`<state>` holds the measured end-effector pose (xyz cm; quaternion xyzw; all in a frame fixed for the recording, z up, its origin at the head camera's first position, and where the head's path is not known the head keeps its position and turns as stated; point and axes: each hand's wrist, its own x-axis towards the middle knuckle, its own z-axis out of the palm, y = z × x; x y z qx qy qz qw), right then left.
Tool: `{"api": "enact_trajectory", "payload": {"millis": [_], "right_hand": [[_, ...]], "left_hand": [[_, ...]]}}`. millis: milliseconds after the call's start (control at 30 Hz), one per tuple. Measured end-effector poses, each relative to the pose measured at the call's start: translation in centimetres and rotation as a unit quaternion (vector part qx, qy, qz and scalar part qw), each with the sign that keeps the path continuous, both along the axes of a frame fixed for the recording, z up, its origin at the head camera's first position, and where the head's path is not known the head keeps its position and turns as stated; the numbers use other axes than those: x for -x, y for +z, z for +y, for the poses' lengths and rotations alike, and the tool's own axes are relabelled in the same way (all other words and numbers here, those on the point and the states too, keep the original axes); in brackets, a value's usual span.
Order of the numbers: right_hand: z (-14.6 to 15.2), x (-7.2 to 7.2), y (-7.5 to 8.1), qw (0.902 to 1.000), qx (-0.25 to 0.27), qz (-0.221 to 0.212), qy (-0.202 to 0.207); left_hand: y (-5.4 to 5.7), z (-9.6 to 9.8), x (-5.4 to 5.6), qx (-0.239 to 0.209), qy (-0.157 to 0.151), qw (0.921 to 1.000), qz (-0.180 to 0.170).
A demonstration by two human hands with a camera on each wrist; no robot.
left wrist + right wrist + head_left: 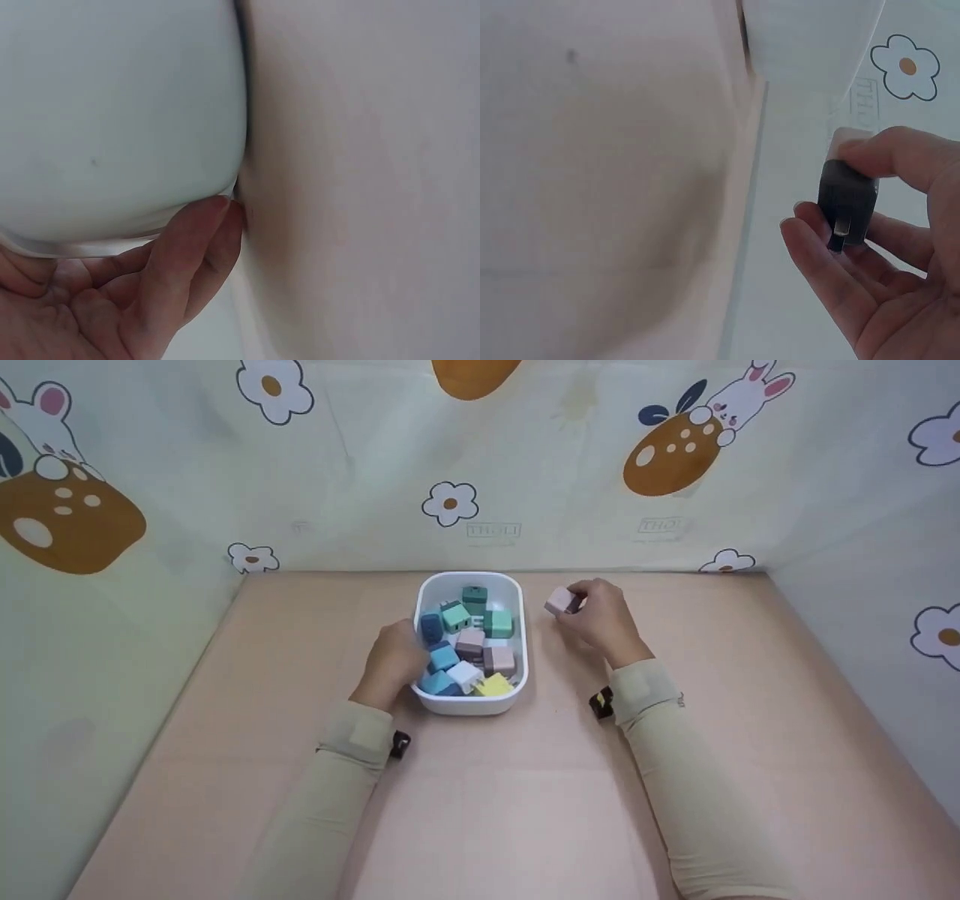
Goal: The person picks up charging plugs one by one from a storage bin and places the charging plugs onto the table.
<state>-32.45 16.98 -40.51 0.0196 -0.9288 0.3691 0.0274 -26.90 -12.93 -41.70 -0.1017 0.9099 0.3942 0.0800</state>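
Observation:
A white plastic bin (471, 706) holds several small plug chargers in green, blue, pink, white and yellow. My left hand (391, 658) grips the bin's left side; in the left wrist view its curled fingers (180, 262) press against the bin's outer wall (112, 135). To the right of the bin, above the table, my right hand (602, 619) pinches a pale pink charger (561, 601) between thumb and fingers. Close up in the right wrist view, that charger (846, 191) shows a dark end with metal prongs pointing down toward the fingers.
The bin stands on a pale pink table surface (480, 810) near its back edge. A cream cloth (360, 472) printed with flowers and rabbits rises behind and on both sides. Inside the bin lie a yellow charger (494, 685) and a dark green one (474, 597).

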Motion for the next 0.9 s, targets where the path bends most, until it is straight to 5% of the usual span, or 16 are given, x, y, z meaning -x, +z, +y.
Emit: {"api": "enact_trajectory", "payload": {"millis": [367, 900], "right_hand": [[0.4, -0.6, -1.7, 0.9997, 0.009, 0.009, -0.019], [0.7, -0.6, -1.8, 0.9997, -0.021, 0.005, -0.014]], "left_hand": [[0.1, 0.0, -0.1, 0.003, -0.008, 0.9999, 0.009], [0.4, 0.0, -0.1, 0.003, -0.007, 0.9999, -0.007]]}}
